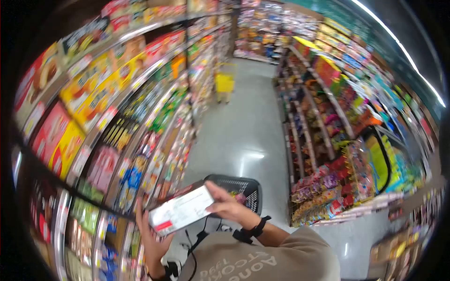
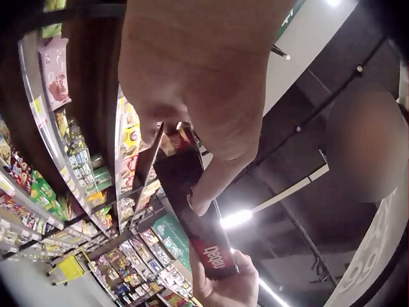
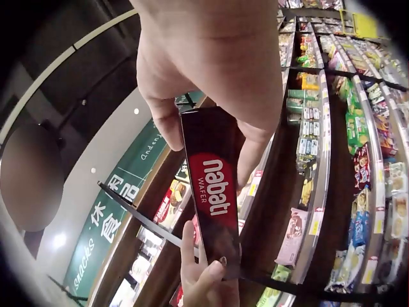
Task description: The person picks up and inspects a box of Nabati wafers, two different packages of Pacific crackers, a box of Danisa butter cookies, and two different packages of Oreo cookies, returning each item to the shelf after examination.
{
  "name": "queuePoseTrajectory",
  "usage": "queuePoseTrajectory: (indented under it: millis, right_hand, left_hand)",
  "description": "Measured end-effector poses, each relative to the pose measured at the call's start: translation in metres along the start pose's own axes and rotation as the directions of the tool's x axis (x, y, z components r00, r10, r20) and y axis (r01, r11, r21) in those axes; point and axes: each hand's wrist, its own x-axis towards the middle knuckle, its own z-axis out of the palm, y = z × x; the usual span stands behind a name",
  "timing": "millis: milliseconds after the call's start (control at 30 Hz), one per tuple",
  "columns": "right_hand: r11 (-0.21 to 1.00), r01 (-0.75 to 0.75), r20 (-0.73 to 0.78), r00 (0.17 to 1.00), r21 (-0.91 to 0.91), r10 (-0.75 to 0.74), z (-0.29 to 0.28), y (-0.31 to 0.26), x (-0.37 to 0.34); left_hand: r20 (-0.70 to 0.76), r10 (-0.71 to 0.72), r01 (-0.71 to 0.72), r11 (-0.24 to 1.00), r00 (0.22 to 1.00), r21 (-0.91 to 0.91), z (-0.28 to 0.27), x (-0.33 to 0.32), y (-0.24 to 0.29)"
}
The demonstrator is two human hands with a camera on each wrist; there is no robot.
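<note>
Both hands hold a nabati wafer box in front of the body, its pale printed face with a red patch turned up toward the head. My left hand grips the near left end, thumb on one side and fingers on the other. At the opposite end, my right hand pinches the box between thumb and fingers. A dark narrow side with the red nabati logo shows in the right wrist view. In the left wrist view the thumb of the left hand lies along the dark side.
A black shopping basket with some items in it is below the right hand. Packed snack shelves line the left, close to the left hand. More shelves run along the right. A yellow cart stands further down the aisle.
</note>
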Motion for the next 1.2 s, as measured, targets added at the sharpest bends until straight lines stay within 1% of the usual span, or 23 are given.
queuePoseTrajectory:
  millis: [33, 67, 100, 167, 233, 300, 333, 367, 433, 467, 567, 600, 733, 833, 867, 900, 1067, 1200]
  right_hand:
    - [0.998, -0.057, -0.113, 0.992, -0.008, 0.055, -0.002, 0.01, -0.001]
    - [0.996, -0.088, -0.096, 0.992, -0.003, 0.087, 0.013, -0.001, 0.003]
    - [0.996, -0.077, -0.058, 0.995, -0.034, 0.075, 0.023, -0.008, 0.008]
    - [0.994, -0.093, -0.018, 0.996, -0.054, 0.092, 0.03, -0.009, 0.015]
    - [0.987, -0.148, -0.011, 0.989, -0.06, 0.147, 0.04, -0.007, 0.022]
    - [0.963, -0.251, -0.01, 0.968, -0.097, 0.251, 0.033, 0.006, 0.023]
    - [0.952, -0.274, 0.005, 0.961, -0.136, 0.277, 0.033, 0.011, 0.025]
    - [0.942, -0.304, 0.012, 0.951, -0.139, 0.309, 0.035, 0.013, 0.028]
    - [0.925, -0.353, 0.023, 0.933, -0.144, 0.359, 0.039, 0.013, 0.034]
    - [0.924, -0.347, 0.03, 0.934, -0.163, 0.356, 0.041, 0.015, 0.037]
    - [0.923, -0.367, 0.071, 0.924, -0.11, 0.376, 0.037, 0.024, 0.044]
    - [0.916, -0.388, 0.062, 0.916, -0.104, 0.395, 0.037, 0.027, 0.045]
    - [0.893, -0.442, 0.108, 0.887, -0.083, 0.449, 0.044, 0.035, 0.055]
    - [0.869, -0.48, 0.151, 0.856, -0.12, 0.494, 0.042, 0.046, 0.062]
    - [0.864, -0.491, 0.194, 0.842, -0.112, 0.503, 0.041, 0.05, 0.066]
    - [0.858, -0.501, 0.202, 0.834, -0.114, 0.513, 0.044, 0.054, 0.069]
    - [0.812, -0.565, 0.229, 0.779, -0.145, 0.583, 0.082, 0.054, 0.079]
    - [0.782, -0.599, 0.287, 0.729, -0.172, 0.622, 0.064, 0.079, 0.086]
  left_hand:
    - [-0.023, -0.051, 0.051, 0.999, 0.998, -0.003, -0.003, -0.005, 0.003]
    - [-0.047, -0.069, 0.068, 0.998, 0.997, -0.014, -0.005, -0.012, -0.002]
    - [-0.071, -0.087, 0.086, 0.996, 0.994, -0.024, -0.008, -0.021, -0.009]
    - [-0.067, -0.046, 0.047, 0.999, 0.997, 0.012, -0.018, -0.033, -0.013]
    - [-0.087, -0.008, 0.011, 0.999, 0.996, 0.036, -0.03, -0.035, -0.003]
    - [-0.167, -0.059, 0.064, 0.998, 0.984, 0.024, -0.036, -0.043, 0.002]
    - [-0.191, -0.094, 0.093, 0.996, 0.977, -0.014, -0.038, -0.048, 0.002]
    - [-0.199, -0.121, 0.122, 0.993, 0.972, -0.011, -0.042, -0.049, 0.006]
    - [-0.191, -0.098, 0.111, 0.992, 0.977, 0.057, -0.05, -0.049, 0.014]
    - [-0.198, -0.146, 0.158, 0.986, 0.969, 0.048, -0.052, -0.051, 0.017]
    - [-0.211, -0.187, 0.205, 0.976, 0.959, 0.068, -0.056, -0.06, 0.018]
    - [-0.218, -0.208, 0.231, 0.97, 0.953, 0.083, -0.059, -0.061, 0.021]
    - [-0.258, -0.193, 0.234, 0.963, 0.947, 0.137, -0.066, -0.074, 0.026]
    - [-0.314, -0.238, 0.29, 0.948, 0.919, 0.129, -0.068, -0.087, 0.035]
    - [-0.344, -0.239, 0.293, 0.949, 0.908, 0.115, -0.067, -0.092, 0.035]
    - [-0.369, -0.238, 0.303, 0.945, 0.898, 0.128, -0.067, -0.096, 0.038]
    - [-0.485, -0.26, 0.373, 0.916, 0.835, 0.151, -0.069, -0.12, 0.055]
    - [-0.565, -0.277, 0.433, 0.886, 0.777, 0.162, -0.066, -0.137, 0.068]
